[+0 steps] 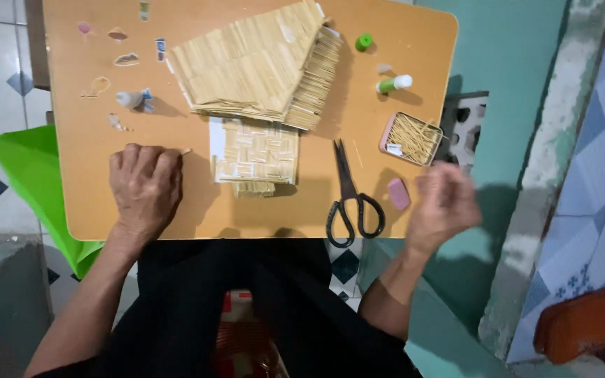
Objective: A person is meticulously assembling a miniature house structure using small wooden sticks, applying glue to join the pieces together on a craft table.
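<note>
A model house (257,84) made of thin wooden sticks stands mid-table, its pitched roof toward the far edge and a woven stick wall facing me. My left hand (145,185) rests knuckles-up on the tan table (78,210), left of the house, fingers curled over a small stick whose tip shows at the fingertips. My right hand (446,203) hovers, blurred, at the table's right edge, beside a pink box (411,138) full of toothpicks. Whether the right fingers hold anything is unclear.
Black scissors (351,199) lie shut right of the house, a pink lid (398,193) beside them. A green-and-white glue tube (393,84), its green cap (364,42) and small stickers (126,60) sit at the far side. A green bag (26,168) hangs left.
</note>
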